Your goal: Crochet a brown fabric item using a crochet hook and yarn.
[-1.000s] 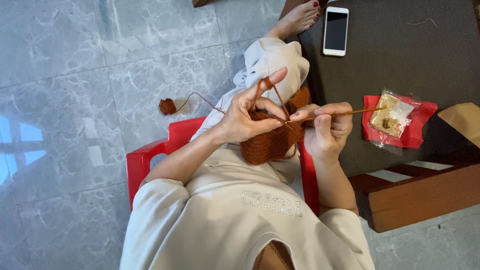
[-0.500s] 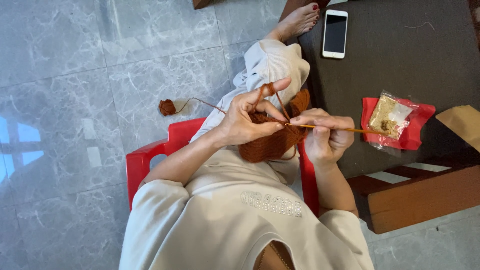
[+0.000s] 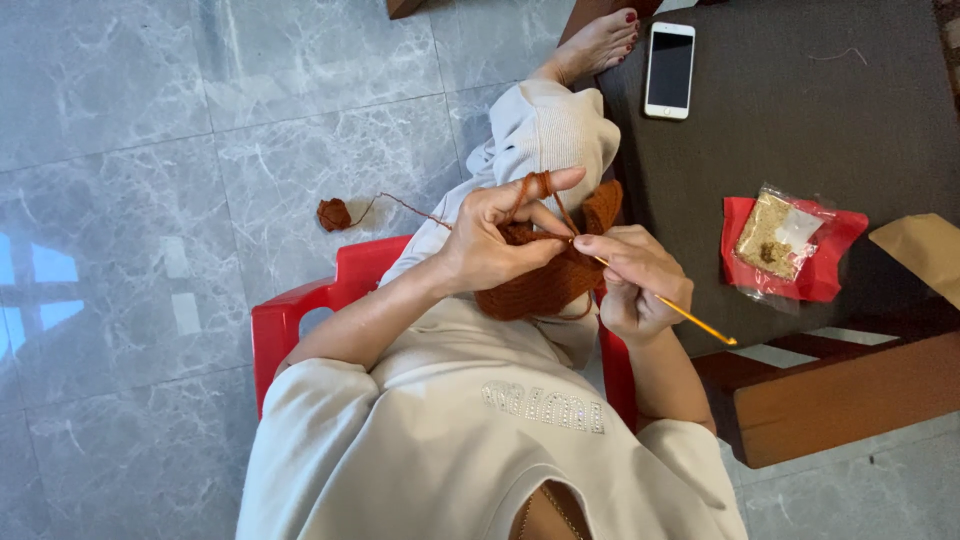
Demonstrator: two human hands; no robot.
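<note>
Rust-brown crocheted fabric (image 3: 540, 285) sits bunched in the lap, above the red plastic chair (image 3: 300, 320). The left hand (image 3: 490, 240) pinches its upper edge, forefinger raised with the strand looped round it. The right hand (image 3: 630, 280) is closed on a slim yellow crochet hook (image 3: 665, 305), tip at the fabric. Judgement: even tension off that forefinger and a small hook swing would keep stitches uniform. The small yarn ball (image 3: 333, 213) lies on grey marble tile. On the dark table: a clear packet (image 3: 775, 235) on a red wrapper (image 3: 835, 265), a white phone (image 3: 669, 70) beyond.
</note>
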